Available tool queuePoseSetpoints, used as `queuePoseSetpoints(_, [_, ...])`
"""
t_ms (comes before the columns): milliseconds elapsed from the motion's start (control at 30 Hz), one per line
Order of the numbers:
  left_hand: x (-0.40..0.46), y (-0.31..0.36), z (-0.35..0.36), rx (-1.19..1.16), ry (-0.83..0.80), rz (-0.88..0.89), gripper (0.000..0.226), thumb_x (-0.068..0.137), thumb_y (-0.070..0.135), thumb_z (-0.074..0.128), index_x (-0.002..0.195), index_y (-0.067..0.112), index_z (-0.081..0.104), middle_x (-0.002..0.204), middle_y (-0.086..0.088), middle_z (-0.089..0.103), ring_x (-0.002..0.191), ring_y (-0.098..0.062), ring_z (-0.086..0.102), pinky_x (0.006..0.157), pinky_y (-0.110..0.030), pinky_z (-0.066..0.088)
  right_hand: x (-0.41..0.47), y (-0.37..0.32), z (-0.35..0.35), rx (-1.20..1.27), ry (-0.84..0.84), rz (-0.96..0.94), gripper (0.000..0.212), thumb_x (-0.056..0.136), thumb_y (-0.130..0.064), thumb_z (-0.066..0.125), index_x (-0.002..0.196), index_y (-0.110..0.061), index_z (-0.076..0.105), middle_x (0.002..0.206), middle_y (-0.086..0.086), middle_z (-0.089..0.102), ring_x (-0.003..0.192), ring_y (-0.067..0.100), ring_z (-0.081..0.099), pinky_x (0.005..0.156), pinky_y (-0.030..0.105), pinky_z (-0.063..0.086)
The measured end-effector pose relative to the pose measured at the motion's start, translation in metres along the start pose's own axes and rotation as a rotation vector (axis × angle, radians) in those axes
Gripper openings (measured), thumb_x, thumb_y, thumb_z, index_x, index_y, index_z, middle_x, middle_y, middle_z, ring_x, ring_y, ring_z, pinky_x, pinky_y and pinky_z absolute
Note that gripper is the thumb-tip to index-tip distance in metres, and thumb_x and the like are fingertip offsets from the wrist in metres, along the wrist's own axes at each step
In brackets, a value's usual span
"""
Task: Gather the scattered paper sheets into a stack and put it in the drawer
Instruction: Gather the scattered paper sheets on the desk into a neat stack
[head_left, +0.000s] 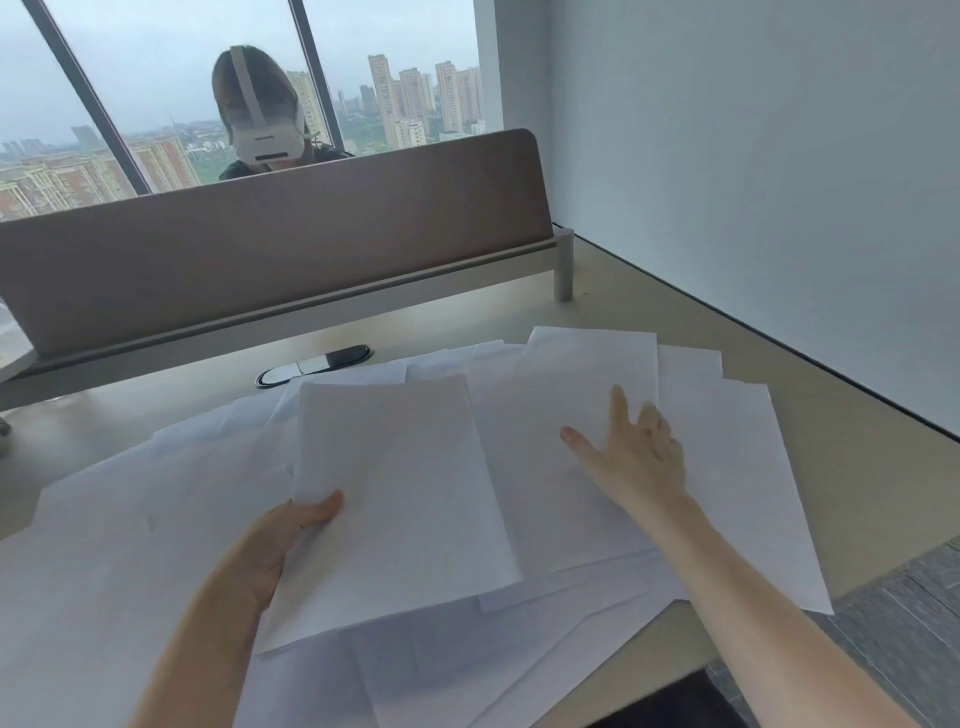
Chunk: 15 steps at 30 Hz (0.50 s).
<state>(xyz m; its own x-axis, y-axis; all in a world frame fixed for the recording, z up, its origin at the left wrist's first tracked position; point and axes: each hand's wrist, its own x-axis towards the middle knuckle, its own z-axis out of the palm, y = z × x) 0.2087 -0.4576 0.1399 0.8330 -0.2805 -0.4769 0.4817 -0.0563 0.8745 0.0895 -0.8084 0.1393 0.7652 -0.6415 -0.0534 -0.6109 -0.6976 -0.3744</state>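
Several white paper sheets (727, 467) lie scattered and overlapping across the beige desk (857, 467). My left hand (280, 545) grips the left edge of a small stack of sheets (400, 493), held slightly above the others. My right hand (634, 457) is spread open with fingers apart, resting flat on a sheet to the right of the held stack. No drawer is in view.
A brown partition screen (285, 249) runs along the desk's far edge, with a person wearing a headset (265, 119) behind it. An oval cable grommet (314, 365) sits near the partition. A white wall (779, 182) bounds the right side. Grey carpet (904, 623) shows past the desk's right corner.
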Motion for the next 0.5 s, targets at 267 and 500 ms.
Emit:
queuePoseSetpoints(267, [-0.003, 0.002, 0.005, -0.002, -0.008, 0.018, 0.033, 0.076, 0.013, 0.070, 0.107, 0.003, 0.068, 0.086, -0.019, 0.076, 0.063, -0.030, 0.074, 0.059, -0.041, 0.062, 0.012, 0.006, 0.004, -0.052, -0.095, -0.024, 0.091, 0.093, -0.071, 0.035, 0.161, -0.024, -0.002, 0.163, 0.024, 0.017, 0.153, 0.037, 0.013, 0.120, 0.054, 0.015])
queuePoseSetpoints(500, [-0.007, 0.001, 0.013, 0.083, 0.045, 0.016, 0.025, 0.087, 0.012, 0.066, 0.111, 0.003, 0.067, 0.091, -0.019, 0.076, 0.071, -0.031, 0.073, 0.066, -0.041, 0.058, 0.013, 0.010, 0.004, -0.176, -0.063, 0.076, 0.086, 0.093, -0.072, 0.030, 0.160, -0.021, 0.010, 0.161, 0.026, 0.019, 0.150, 0.042, 0.014, 0.119, 0.061, 0.009])
